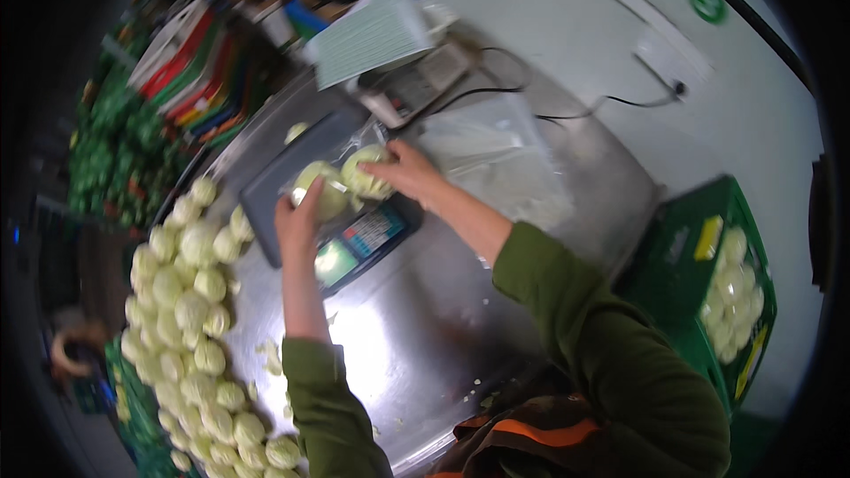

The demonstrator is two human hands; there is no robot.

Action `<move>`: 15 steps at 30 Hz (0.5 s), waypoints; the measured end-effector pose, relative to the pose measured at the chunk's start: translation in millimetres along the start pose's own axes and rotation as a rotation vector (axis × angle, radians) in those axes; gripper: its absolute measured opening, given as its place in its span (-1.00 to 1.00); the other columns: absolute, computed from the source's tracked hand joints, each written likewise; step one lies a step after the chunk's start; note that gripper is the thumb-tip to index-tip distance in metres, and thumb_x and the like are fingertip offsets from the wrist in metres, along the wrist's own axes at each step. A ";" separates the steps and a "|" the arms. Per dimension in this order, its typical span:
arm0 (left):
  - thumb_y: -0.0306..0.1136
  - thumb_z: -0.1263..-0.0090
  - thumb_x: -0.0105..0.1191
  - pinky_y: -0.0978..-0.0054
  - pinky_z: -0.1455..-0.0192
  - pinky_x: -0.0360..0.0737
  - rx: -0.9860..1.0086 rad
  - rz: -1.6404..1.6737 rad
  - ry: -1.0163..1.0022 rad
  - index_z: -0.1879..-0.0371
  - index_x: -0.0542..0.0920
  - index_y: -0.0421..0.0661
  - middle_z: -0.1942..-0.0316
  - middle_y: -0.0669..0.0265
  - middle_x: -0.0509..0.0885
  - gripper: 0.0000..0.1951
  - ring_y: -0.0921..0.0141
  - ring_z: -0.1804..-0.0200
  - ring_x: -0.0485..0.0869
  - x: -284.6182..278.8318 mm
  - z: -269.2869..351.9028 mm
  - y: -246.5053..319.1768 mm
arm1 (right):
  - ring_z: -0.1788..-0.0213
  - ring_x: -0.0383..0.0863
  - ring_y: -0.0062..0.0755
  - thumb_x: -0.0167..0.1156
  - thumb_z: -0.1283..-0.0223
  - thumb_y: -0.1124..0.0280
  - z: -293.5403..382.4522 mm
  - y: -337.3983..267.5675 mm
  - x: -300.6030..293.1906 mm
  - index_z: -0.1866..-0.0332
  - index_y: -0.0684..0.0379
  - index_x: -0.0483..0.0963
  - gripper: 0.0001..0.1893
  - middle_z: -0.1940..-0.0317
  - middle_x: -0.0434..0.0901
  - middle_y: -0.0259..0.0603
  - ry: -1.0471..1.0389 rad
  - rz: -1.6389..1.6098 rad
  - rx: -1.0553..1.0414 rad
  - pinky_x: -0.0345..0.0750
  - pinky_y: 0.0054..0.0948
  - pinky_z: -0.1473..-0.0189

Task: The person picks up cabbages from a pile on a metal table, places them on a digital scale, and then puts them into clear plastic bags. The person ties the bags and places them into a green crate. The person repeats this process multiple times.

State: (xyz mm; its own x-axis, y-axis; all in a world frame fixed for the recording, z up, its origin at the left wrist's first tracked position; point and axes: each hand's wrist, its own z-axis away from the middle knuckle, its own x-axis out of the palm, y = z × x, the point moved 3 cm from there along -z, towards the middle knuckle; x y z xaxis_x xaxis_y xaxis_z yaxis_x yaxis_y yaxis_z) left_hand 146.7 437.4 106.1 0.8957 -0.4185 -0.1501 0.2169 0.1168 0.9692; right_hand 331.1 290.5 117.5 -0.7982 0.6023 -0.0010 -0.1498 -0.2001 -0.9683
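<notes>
Over the dark grey platform of a digital scale [270, 186], two pale green cabbages lie side by side, with clear plastic film around at least the left one. My left hand [299, 219] grips the left cabbage [327, 192], its thumb on top. The right cabbage [362, 176] is held by my right hand [408, 176], fingers over its upper right side. Whether the cabbages rest on the platform or hang just above it, I cannot tell. The scale's lit display and keypad [372, 231] face me. Several clear plastic bags [498, 159] lie flat right of my right hand.
Several trimmed cabbages [189, 312] are heaped along the left of the steel table [431, 292], with leaf scraps nearby. A green crate [664, 265] with bagged cabbages stands at right. Behind the scale are a label printer [405, 93], paper sheets [372, 36] and a black cable [478, 89].
</notes>
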 end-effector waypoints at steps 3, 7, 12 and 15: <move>-0.16 -0.33 0.38 0.42 -0.03 0.61 0.134 -0.071 -0.201 -0.24 0.45 -0.32 -0.09 0.07 0.63 -0.36 0.33 -0.04 0.66 47.1 76.9 51.1 | -0.19 0.58 -0.25 0.56 -0.02 0.23 114.9 -29.4 -77.5 -0.34 0.31 0.35 -0.20 -0.20 0.54 -0.02 0.059 0.027 -0.265 0.57 -0.28 -0.20; -0.36 -0.50 0.18 0.37 -0.32 0.42 0.354 0.128 -0.692 -0.32 0.34 -0.35 -0.22 0.07 0.52 -0.48 0.32 -0.23 0.53 146.4 205.9 132.6 | -0.34 0.41 -0.04 0.58 0.02 0.08 271.7 -46.1 -195.5 -0.45 0.40 0.21 0.01 -0.30 0.31 0.11 0.422 0.170 -0.335 0.51 -0.21 -0.27; -0.34 -0.42 0.25 0.39 -0.33 0.41 0.465 0.173 -1.223 -0.29 0.30 -0.32 -0.20 0.10 0.51 -0.42 0.34 -0.22 0.51 315.1 395.9 174.6 | -0.28 0.47 -0.06 0.59 0.07 -0.01 524.4 -64.4 -348.1 -0.42 0.37 0.29 0.01 -0.26 0.35 0.11 0.807 0.310 -0.292 0.56 -0.22 -0.24; -0.26 -0.31 0.35 0.41 -0.18 0.55 0.402 0.047 -1.404 -0.27 0.35 -0.30 -0.14 0.10 0.57 -0.35 0.33 -0.12 0.60 405.4 521.4 177.7 | -0.16 0.57 -0.11 0.57 0.06 -0.07 651.1 -44.6 -411.2 -0.39 0.41 0.32 0.00 -0.13 0.49 0.11 0.979 0.263 -0.276 0.59 -0.29 -0.18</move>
State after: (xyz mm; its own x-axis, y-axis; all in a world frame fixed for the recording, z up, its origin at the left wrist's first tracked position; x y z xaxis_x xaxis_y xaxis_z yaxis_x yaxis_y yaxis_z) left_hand 346.1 -181.1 319.4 -0.2598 -0.9650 -0.0358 -0.1332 -0.0010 0.9911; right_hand 286.2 -451.4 323.8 0.0520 0.9519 -0.3020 0.1962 -0.3062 -0.9315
